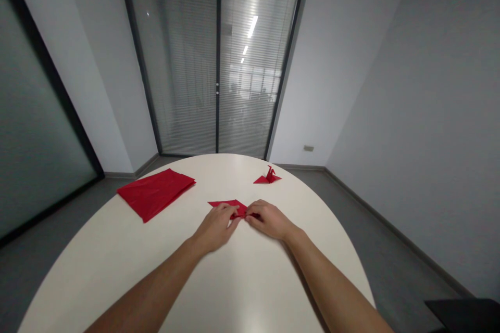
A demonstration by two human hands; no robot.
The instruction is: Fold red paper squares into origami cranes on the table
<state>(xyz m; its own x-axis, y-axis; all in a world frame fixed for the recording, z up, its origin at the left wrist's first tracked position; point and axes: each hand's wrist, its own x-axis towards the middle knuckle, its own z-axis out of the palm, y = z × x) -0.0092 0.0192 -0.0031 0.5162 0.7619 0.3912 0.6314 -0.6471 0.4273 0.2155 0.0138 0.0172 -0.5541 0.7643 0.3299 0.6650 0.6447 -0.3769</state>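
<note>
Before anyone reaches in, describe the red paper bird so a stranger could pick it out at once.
On the round white table, look past the right hand toward the far edge, right of the middle. The red paper bird stands there. Unlike the broad, flat red paper at left and the red piece in hand, it rises to a slim neck between spread wings.

On table [234, 281]: paper stack [156, 193] left, folded paper [241, 208] middle, paper crane [269, 177] behind it, to right
</note>
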